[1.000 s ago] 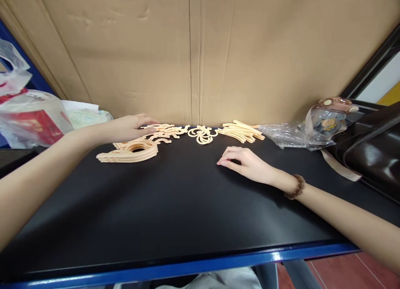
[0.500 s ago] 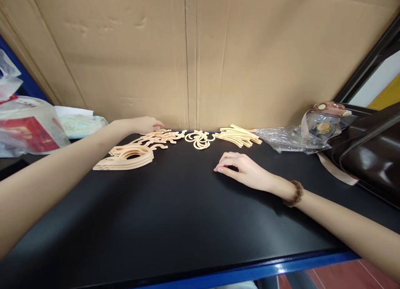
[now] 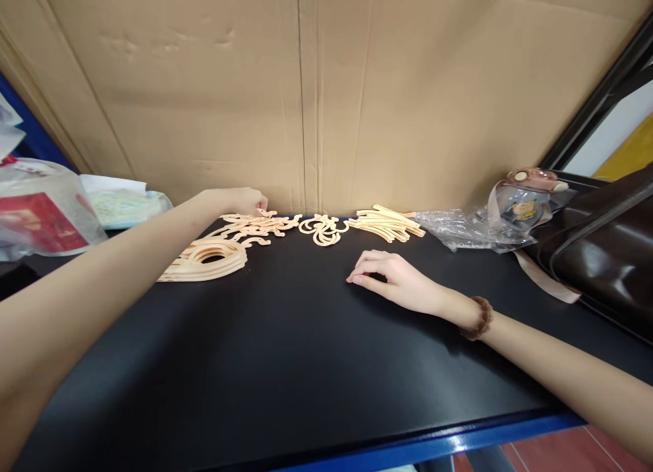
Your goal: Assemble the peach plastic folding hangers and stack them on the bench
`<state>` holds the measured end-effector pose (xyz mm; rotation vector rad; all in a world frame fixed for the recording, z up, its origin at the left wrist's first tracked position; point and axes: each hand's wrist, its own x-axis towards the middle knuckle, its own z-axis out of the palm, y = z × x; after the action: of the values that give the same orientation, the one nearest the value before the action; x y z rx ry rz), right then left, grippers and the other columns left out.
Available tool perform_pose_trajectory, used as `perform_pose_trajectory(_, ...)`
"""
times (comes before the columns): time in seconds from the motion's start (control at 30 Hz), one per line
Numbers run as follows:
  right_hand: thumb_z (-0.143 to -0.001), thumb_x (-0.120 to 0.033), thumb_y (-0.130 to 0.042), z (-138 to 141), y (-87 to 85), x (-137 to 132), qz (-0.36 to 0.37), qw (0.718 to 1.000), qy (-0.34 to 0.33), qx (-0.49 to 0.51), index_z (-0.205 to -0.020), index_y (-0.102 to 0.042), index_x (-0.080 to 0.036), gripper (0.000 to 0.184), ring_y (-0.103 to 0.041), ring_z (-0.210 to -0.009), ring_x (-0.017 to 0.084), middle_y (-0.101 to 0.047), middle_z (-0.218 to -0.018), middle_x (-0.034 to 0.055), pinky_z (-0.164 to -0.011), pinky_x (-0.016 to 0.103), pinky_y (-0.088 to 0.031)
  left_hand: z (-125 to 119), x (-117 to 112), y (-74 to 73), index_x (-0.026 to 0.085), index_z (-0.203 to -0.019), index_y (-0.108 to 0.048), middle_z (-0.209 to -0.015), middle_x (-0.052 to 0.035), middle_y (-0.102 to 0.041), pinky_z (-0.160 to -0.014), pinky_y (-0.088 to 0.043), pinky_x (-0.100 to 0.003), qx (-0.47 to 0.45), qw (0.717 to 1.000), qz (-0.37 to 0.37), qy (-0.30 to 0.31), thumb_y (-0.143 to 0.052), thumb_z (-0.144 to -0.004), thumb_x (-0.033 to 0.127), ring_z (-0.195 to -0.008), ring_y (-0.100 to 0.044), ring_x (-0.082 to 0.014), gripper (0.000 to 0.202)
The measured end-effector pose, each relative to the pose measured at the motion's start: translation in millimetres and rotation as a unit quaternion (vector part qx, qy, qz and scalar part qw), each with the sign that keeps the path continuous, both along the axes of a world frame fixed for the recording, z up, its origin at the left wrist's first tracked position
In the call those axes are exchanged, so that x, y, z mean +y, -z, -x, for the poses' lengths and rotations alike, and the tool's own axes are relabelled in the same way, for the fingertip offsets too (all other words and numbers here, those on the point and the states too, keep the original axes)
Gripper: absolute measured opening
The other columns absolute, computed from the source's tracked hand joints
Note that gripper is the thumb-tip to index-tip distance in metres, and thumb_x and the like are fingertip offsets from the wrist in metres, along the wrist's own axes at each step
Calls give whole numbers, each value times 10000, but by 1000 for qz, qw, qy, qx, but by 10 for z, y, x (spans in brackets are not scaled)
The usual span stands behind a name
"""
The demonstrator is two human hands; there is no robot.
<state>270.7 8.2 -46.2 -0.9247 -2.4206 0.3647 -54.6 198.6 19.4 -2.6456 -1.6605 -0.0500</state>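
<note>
My left hand (image 3: 249, 201) reaches to the back of the table, over a pile of wavy beige pieces (image 3: 262, 222). Its fingertips point down and close on a piece at the top of the pile, partly hidden by the hand. Nearer me, a stack of curved beige pieces (image 3: 224, 266) lies partly behind my left forearm. My right hand (image 3: 385, 273) rests on the black table top with fingers curled and thumb close to the fingertips, holding nothing. Beyond it are hook-shaped beige pieces (image 3: 325, 230) and a pile of straight beige strips (image 3: 388, 223).
A cardboard sheet (image 3: 214, 105) stands behind the black table (image 3: 286, 363). On the right are crumpled clear plastic (image 3: 454, 230), a clear bottle (image 3: 525, 203) with a strap and a dark brown bag (image 3: 607, 247). Plastic bags (image 3: 45, 207) stand at the left.
My left hand has lowered into the wavy pieces, its fingers now bent down onto one. My right hand stays in place. The view has shifted slightly.
</note>
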Motion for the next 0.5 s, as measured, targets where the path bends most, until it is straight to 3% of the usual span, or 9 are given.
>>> perform_pose_trajectory(0.13, -954, -277, -488, 1, -5, -6, -1, 1000, -1, 1, -953, -696, -197, 223, -590, -875, 160, -657, -935, 38, -839, 308, -455, -23, -45, -92, 187, -728, -640, -765, -36, -690, -575, -356, -258, 39, 997, 69, 23, -619, -676, 397, -672, -568, -177, 217)
perform_pose_trajectory(0.27, -956, -283, -483, -3, -3, -5, -2, 1000, -2, -1, -954, -697, -203, 228, -594, -878, 165, -656, -927, 40, -836, 309, -458, -42, -163, -158, 186, -758, -622, -767, -52, -669, -569, -349, -271, 27, 998, 57, 24, -540, -722, 474, -693, -571, -203, 302)
perform_pose_trajectory(0.5, -957, -290, -481, -10, 9, 6, -5, 1000, -3, 3, -950, -698, -205, 233, -600, -862, 161, -654, -932, 42, -838, 313, -459, -40, -189, -171, 169, -876, -646, -903, -58, -694, -619, -385, -245, -12, 998, 46, 39, -568, -678, 418, -804, -612, -209, 327)
